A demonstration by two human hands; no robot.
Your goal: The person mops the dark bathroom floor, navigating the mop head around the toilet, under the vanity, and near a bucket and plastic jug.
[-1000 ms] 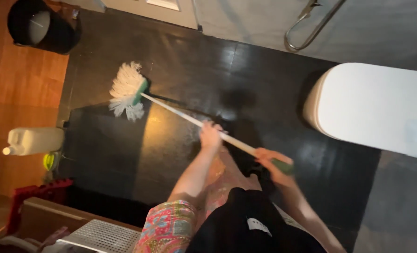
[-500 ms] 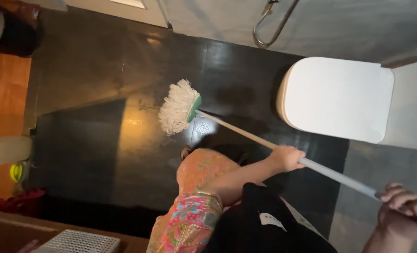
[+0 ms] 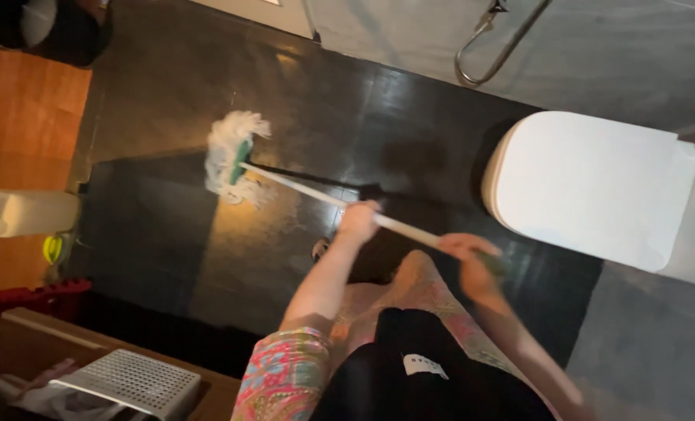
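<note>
Dark glossy floor tiles (image 3: 168,234) filled the head view, with a white toilet (image 3: 589,187) to the right. On them lay the white mop head (image 3: 234,160), well ahead of both hands. The left hand (image 3: 359,220) gripped the pale mop handle (image 3: 308,191) midway; the right hand (image 3: 472,261) clasped its green end.

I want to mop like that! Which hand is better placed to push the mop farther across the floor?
Probably the left hand. It grips the mop handle lower down, nearer the mop head, so it can steer the push. The right hand holds the handle's top end, close to the body.
</note>
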